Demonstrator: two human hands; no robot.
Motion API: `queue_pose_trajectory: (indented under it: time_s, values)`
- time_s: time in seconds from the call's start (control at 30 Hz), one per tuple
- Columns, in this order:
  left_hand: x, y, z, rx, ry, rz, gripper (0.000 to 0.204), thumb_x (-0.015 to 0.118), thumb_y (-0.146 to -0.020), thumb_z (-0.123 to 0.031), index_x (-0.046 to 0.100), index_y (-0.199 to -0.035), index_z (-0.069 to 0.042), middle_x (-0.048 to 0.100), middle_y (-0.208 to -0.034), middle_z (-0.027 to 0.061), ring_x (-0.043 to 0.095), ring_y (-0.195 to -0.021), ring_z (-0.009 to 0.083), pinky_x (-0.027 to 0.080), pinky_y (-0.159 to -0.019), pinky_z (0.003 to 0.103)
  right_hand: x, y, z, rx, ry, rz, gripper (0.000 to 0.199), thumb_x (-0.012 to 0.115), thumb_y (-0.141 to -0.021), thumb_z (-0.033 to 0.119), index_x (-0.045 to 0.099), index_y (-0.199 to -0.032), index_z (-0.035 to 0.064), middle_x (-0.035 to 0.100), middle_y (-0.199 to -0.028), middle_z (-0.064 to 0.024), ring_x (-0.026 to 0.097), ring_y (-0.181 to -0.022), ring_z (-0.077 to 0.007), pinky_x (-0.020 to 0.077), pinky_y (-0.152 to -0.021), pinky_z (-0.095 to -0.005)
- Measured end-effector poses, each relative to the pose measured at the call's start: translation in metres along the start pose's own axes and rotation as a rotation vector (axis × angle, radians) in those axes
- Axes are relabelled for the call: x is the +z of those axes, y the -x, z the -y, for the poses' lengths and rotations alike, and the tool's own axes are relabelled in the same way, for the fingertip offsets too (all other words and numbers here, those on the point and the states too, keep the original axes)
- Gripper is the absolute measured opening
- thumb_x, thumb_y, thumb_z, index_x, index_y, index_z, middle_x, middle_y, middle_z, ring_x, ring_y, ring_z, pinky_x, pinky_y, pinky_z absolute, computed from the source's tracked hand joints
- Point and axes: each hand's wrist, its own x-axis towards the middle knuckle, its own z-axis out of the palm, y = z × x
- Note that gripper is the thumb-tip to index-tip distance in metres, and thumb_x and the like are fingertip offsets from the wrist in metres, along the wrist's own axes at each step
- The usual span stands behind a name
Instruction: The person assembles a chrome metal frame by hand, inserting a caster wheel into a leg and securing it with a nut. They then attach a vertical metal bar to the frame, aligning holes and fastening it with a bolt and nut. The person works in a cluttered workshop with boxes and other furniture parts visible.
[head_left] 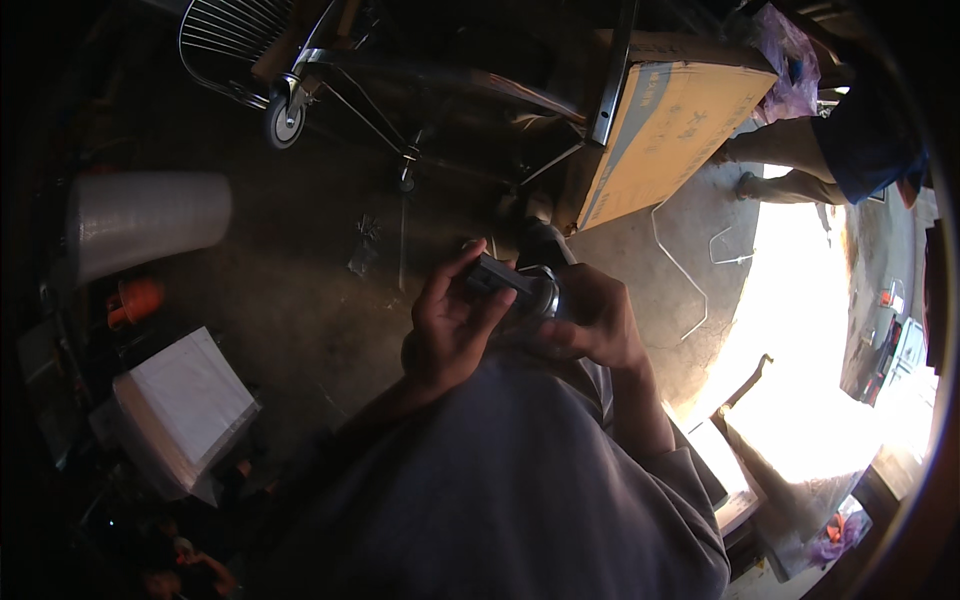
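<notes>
My left hand (448, 325) is closed in front of my body, with thumb and fingers pinching a dark rectangular block (500, 276). Against the block's right end sits a shiny round metal part (545, 293) with a curved rim. My right hand (600, 315) is wrapped round that part from the right, its thumb bent in toward the left hand. Shadow hides whether the two pieces are joined, and their exact kind does not show. Below both hands is my grey top (500, 480).
Ahead stands a metal-framed cart with a caster wheel (284, 122). A large cardboard box (670, 130) leans beside it. To the left are a bubble-wrap roll (150, 222), an orange object (136, 300) and a wrapped white-topped stack (190, 400). Another person (850, 150) stands far right, near bent rods (690, 280).
</notes>
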Motion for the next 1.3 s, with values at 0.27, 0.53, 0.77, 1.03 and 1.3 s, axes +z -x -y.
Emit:
queue_pose_trajectory:
  time_s: [0.27, 0.53, 0.77, 1.03, 1.3]
  values:
    - [-0.004, -0.024, -0.026, 0.008, -0.027, 0.121, 0.061, 0.073, -0.096, 0.000, 0.046, -0.151, 0.004, 0.068, -0.129, 0.0183, 0.067, -0.122, 0.0237, 0.054, -0.106, 0.035, 0.003, -0.019, 0.002, 0.136, -0.419, 0.192, 0.053, 0.080, -0.084, 0.034, 0.065, -0.116, -0.0061, 0.069, -0.097, -0.0065, 0.063, -0.087, -0.0108, 0.0494, -0.077, -0.0267]
    - [-0.006, -0.026, -0.048, 0.124, -0.146, 0.102, 0.061, 0.079, -0.091, 0.000, 0.053, -0.146, 0.004, 0.071, -0.124, 0.0164, 0.070, -0.115, 0.0213, 0.057, -0.100, 0.034, 0.012, -0.023, 0.006, 0.112, -0.449, 0.243, 0.060, 0.081, -0.080, 0.043, 0.065, -0.113, -0.0048, 0.069, -0.100, -0.0072, 0.064, -0.093, -0.0138, 0.0493, -0.082, -0.0284]
    - [-0.005, -0.024, -0.049, 0.132, -0.251, 0.061, 0.064, 0.081, -0.089, 0.001, 0.053, -0.146, 0.005, 0.070, -0.127, 0.0169, 0.070, -0.116, 0.0208, 0.058, -0.100, 0.034, 0.014, -0.013, 0.024, 0.073, -0.322, 0.145, 0.060, 0.082, -0.081, 0.039, 0.063, -0.116, -0.0055, 0.069, -0.107, -0.0094, 0.063, -0.102, -0.0162, 0.0487, -0.092, -0.0322]
    - [-0.011, -0.026, -0.028, 0.123, -0.332, 0.087, 0.064, 0.087, -0.086, -0.009, 0.059, -0.142, 0.001, 0.074, -0.117, 0.0155, 0.074, -0.105, 0.0202, 0.060, -0.091, 0.032, 0.024, -0.002, 0.015, 0.196, -0.387, 0.076, 0.058, 0.077, -0.086, 0.043, 0.066, -0.115, -0.0066, 0.070, -0.109, -0.0107, 0.064, -0.103, -0.0161, 0.0490, -0.091, -0.0303]
    - [-0.017, -0.036, -0.024, 0.174, -0.492, 0.162, 0.063, 0.086, -0.088, -0.013, 0.058, -0.143, 0.003, 0.075, -0.117, 0.0177, 0.074, -0.106, 0.0196, 0.060, -0.091, 0.032, 0.026, -0.004, 0.007, 0.258, -0.468, 0.041, 0.060, 0.073, -0.091, 0.045, 0.065, -0.119, -0.0067, 0.069, -0.118, -0.0134, 0.062, -0.111, -0.0188, 0.0480, -0.096, -0.0329]
